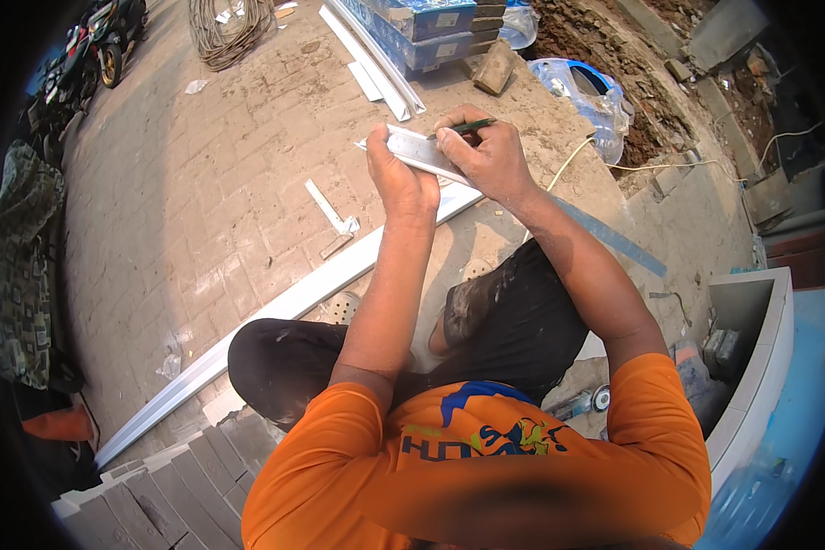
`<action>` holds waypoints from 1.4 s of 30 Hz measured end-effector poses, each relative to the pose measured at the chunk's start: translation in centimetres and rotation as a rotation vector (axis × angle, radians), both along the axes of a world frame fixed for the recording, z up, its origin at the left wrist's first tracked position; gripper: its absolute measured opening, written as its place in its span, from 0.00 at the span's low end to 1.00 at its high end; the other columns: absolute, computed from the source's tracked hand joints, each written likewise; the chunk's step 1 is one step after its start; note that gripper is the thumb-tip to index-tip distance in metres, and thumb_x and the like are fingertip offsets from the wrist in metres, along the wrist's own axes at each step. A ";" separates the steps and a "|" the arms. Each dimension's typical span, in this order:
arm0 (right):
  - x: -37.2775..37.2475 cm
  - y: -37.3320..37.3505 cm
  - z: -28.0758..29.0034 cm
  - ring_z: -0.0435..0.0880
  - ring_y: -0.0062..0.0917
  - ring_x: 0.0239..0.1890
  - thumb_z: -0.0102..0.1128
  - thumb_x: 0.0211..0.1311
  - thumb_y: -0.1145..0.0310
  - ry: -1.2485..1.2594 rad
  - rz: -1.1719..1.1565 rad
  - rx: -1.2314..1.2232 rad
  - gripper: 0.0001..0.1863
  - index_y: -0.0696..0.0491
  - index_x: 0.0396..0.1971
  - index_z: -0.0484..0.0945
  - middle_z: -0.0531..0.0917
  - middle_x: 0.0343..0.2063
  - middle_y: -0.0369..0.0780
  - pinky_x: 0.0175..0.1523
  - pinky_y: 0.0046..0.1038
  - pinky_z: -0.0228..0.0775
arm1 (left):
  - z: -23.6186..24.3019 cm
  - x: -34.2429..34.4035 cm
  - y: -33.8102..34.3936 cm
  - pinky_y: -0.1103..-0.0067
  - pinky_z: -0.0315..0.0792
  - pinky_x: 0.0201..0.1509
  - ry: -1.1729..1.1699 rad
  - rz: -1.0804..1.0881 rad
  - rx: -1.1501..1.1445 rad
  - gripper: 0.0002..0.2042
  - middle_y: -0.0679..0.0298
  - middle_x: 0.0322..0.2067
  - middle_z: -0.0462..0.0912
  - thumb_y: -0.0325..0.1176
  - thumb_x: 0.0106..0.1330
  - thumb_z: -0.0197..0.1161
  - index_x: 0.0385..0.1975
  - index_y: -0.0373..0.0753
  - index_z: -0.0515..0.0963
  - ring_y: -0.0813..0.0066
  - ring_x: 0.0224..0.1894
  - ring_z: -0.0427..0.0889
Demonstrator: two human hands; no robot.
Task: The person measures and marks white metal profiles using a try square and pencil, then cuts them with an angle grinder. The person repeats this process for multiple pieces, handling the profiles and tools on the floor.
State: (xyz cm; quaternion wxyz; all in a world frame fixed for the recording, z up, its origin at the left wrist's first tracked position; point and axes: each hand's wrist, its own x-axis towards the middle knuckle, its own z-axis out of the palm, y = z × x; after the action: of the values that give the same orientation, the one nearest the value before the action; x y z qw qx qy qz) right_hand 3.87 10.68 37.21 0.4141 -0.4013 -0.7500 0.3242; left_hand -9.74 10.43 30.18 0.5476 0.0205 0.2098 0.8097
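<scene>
My left hand (pixel 401 179) grips one end of a short white-and-grey profile piece (pixel 419 149), its fingers wrapped round behind it. A dark green pencil (pixel 472 126) lies between the fingers of my right hand (pixel 490 156), its tip at the piece's upper edge. The right thumb rests on the face of the same piece. Below my hands a long white profile (pixel 275 307) runs diagonally across the paving, passing by my knee and shoe. A small square (pixel 330 206) with a pale blade lies on the paving left of my left forearm.
Blue boxes (pixel 431 37) and more white strips (pixel 371 60) stand ahead. A coil of cable (pixel 231 32) lies far left, near parked motorcycles (pixel 101 46). Clear blue-topped bottles (pixel 596 105), a flat bar (pixel 611 236) and a disc tool (pixel 599 398) are right. Grey blocks (pixel 170 490) sit lower left.
</scene>
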 end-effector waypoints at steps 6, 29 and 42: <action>0.0 0.0 -0.2 0.93 0.26 0.35 0.68 0.72 0.62 0.011 0.003 0.025 0.14 0.57 0.47 0.89 0.92 0.33 0.43 0.43 0.30 0.83 | 0.1 0.0 0.0 0.61 0.78 0.64 0.002 0.000 0.000 0.16 0.61 0.44 0.76 0.46 0.78 0.63 0.51 0.42 0.70 0.66 0.52 0.81; 0.1 -0.2 -0.1 0.93 0.26 0.37 0.68 0.73 0.64 0.068 -0.002 0.001 0.13 0.58 0.47 0.88 0.93 0.33 0.44 0.44 0.29 0.83 | 0.1 0.1 -0.2 0.59 0.76 0.60 0.013 -0.005 0.011 0.17 0.61 0.45 0.74 0.45 0.77 0.62 0.53 0.41 0.69 0.65 0.52 0.79; 0.0 -0.1 -0.3 0.93 0.26 0.37 0.68 0.73 0.63 0.049 -0.023 0.016 0.14 0.58 0.48 0.88 0.93 0.35 0.45 0.45 0.30 0.84 | 0.1 0.1 -0.1 0.59 0.75 0.62 0.005 -0.013 0.007 0.16 0.62 0.46 0.74 0.44 0.78 0.62 0.53 0.41 0.69 0.65 0.54 0.79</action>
State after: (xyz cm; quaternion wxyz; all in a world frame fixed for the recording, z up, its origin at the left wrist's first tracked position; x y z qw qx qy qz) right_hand 3.84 10.62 36.88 0.4391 -0.3984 -0.7375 0.3234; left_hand -9.65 10.38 30.29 0.5521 0.0258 0.2080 0.8070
